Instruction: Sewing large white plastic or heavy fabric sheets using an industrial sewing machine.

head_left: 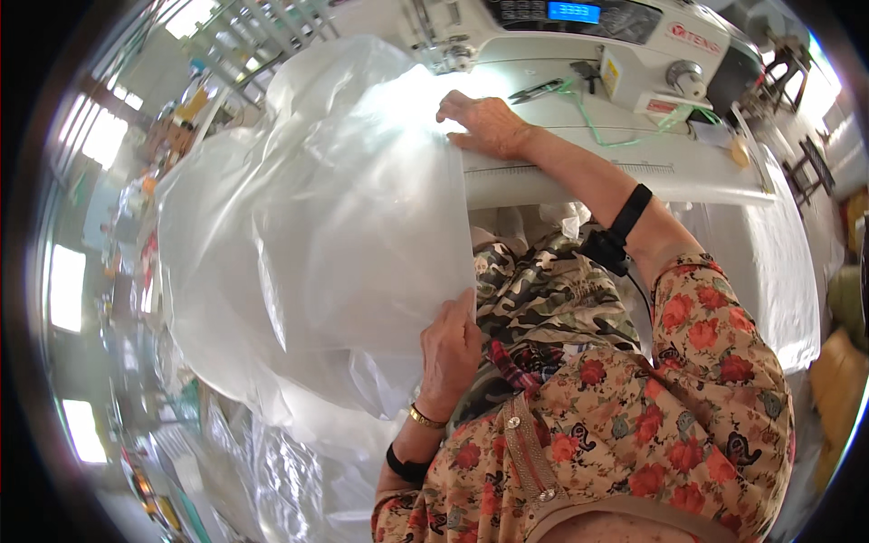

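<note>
A large translucent white plastic sheet (317,235) spreads over the left and middle, its straight right edge running toward me from the sewing machine (561,41). Low on that edge, my left hand (450,351) is closed, gripping the sheet's border. At the far end of the edge, my right hand (493,125) rests by the bright light under the machine head. Its fingers are bent but apart, with the fingertips at the sheet's edge. Glare hides the needle area and part of the sheet there.
Thread snips (536,91) lie on the machine bed right of my right hand, with a green cord (588,118) trailing beside them. A ruler strip (615,166) runs along the table's near edge. More clear plastic (281,480) hangs at lower left. A white stack (760,271) stands at right.
</note>
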A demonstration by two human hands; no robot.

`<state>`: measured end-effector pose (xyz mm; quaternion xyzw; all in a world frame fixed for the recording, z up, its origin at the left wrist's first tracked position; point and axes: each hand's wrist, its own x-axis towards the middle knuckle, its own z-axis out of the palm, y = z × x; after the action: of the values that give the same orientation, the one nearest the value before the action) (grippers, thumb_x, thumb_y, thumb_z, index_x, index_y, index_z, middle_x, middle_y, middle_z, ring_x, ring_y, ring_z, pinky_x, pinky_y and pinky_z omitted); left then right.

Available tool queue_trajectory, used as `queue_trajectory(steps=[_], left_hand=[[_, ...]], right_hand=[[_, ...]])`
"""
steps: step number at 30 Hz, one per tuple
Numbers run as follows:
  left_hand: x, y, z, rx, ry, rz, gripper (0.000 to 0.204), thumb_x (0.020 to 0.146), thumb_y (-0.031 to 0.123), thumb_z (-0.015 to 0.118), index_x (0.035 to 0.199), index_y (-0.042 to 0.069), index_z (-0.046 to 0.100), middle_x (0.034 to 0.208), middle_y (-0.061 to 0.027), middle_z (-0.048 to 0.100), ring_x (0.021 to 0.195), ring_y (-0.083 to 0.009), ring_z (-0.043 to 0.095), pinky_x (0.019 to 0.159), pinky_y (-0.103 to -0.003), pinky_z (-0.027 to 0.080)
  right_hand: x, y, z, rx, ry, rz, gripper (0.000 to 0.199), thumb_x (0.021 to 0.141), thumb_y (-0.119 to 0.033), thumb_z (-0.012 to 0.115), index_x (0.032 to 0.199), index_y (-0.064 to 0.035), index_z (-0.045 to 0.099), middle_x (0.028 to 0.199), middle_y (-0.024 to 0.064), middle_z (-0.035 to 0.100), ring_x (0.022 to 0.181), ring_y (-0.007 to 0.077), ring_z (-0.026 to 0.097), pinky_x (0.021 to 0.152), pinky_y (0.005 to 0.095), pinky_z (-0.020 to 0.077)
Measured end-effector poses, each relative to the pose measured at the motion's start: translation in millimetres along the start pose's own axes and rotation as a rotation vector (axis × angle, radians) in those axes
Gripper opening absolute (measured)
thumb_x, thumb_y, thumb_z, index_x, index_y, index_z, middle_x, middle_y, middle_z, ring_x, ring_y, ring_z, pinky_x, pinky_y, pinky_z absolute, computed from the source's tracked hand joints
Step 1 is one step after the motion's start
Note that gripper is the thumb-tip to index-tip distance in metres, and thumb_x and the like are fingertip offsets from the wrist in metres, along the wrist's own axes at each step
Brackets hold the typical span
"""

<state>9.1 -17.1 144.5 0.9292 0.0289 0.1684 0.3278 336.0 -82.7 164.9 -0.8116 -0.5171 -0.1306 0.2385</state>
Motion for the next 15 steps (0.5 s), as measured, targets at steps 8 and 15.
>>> queue_trajectory(steps=[8,15], left_hand=[[32,-7,4,-0.028,-0.074,0.121,0.030,0.077,-0.003,0.054,0.104,0.000,0.066,0.086,-0.0182,0.061,0.077,-0.0379,0.061,0.068,-0.044,0.049],[76,2,-12,0.087,0.014,0.220,0.022,0.077,-0.004,0.052,0.093,-0.001,0.067,0.077,-0.0177,0.058,0.067,-0.0378,0.058,0.061,-0.044,0.047]], right_hand=[[-4,4,3,-0.301,0.003,0.092,0.029,0.090,-0.035,0.060,0.100,-0.0085,0.066,0.107,0.0087,0.063,0.109,0.0253,0.058,0.091,0.0436,0.0463],[-9,-15,-15,-0.281,-0.040,0.119,0.029,0.091,-0.033,0.058,0.102,-0.0068,0.065,0.112,0.0108,0.063,0.114,0.0286,0.056,0.099,0.0484,0.0433]])
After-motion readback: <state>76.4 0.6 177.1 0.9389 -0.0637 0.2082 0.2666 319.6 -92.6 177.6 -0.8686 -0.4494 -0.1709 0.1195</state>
